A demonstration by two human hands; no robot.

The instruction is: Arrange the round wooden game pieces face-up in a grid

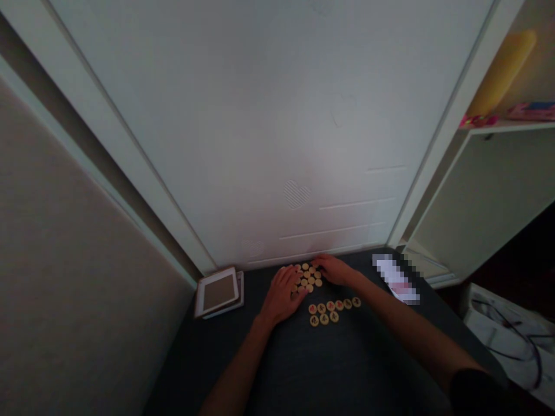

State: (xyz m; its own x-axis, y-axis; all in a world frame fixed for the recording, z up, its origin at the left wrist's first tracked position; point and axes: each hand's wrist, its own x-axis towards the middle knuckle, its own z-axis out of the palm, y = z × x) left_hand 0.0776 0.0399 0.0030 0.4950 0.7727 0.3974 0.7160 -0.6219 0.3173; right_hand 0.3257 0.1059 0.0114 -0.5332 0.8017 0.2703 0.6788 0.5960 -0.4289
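Note:
A heap of round wooden game pieces [309, 277] lies on a dark table [303, 370] close to the white wall. My left hand [284, 293] rests flat on the left side of the heap, fingers spread over the pieces. On the heap's right side, my right hand [333, 269] lies with its fingers curled down onto the top pieces. Nearer me, several more pieces [332, 310] with red or dark marks sit face up in two short rows, touched by neither hand.
A white-framed box with its lid [219, 292] lies at the table's left back corner. A blurred flat item [396, 278] sits at the right back. White shelves [489, 196] stand to the right, with a white bag and cable [511, 338] below.

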